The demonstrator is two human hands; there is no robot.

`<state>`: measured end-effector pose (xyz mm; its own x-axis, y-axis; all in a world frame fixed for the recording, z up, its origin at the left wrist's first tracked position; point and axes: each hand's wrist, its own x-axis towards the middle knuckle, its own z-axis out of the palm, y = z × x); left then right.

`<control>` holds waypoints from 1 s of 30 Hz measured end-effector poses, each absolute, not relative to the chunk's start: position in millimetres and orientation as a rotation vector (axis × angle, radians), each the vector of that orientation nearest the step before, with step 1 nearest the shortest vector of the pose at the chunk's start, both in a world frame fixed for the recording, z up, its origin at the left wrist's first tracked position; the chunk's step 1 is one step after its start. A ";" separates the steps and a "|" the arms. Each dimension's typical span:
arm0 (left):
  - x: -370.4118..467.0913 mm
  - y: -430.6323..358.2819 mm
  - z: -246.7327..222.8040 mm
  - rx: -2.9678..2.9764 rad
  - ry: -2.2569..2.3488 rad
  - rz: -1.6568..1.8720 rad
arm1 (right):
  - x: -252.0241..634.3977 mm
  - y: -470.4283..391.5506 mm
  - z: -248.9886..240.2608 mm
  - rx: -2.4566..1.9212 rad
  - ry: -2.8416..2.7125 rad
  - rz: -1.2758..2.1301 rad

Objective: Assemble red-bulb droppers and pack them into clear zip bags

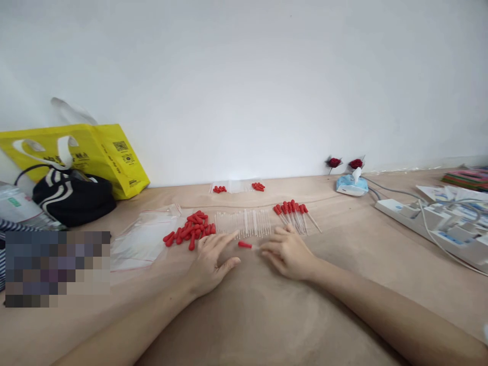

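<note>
Seen from my remote station; places are relative to the row of clear tubes (244, 222) on the bench (236, 325). Far left of the row, a clear packet (17, 203) bears a green label too small for me to read. Beyond it, also far left, the yellow bag (102, 157) shows black printed characters, illegible to me, and two square codes on its side panel. Nearer the row, to its left, I note red-edged clear bags (147, 239), then a pile of red bulbs (192, 230) just beside its left end. My left hand (215, 259) lies palm down before the row's left part, fingers apart, index fingertip at the near edge, thumb extended rightward. The single red bulb (244, 244) lies just in front of the row, between the hands. Before the row's right end, my right hand (290, 254) is bent at the knuckles, fingers curled toward that bulb; whether they grip anything, I cannot tell. Right of the row rest the red-capped droppers (293, 211); far right, the white power strip (423, 232) carries blue labels, unreadable here.
</note>
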<state>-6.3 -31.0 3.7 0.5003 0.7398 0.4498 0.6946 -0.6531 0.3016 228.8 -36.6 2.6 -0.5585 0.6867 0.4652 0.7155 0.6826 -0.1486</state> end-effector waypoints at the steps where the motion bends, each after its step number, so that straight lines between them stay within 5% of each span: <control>1: -7.9 -30.4 3.3 2.614 1.325 0.872 | 233.5 -30.3 2.2 -1.194 -2.306 -0.061; 11: -8.0 -29.6 4.4 2.649 1.273 0.778 | 254.1 32.9 3.6 -2.007 -1.732 0.093; 23: -6.5 -29.8 1.7 2.641 1.294 0.747 | 245.4 25.7 6.3 -2.013 -1.836 0.000; 30: -21.2 -15.3 14.4 2.697 1.874 0.756 | 220.3 25.4 20.2 -2.137 -1.923 0.122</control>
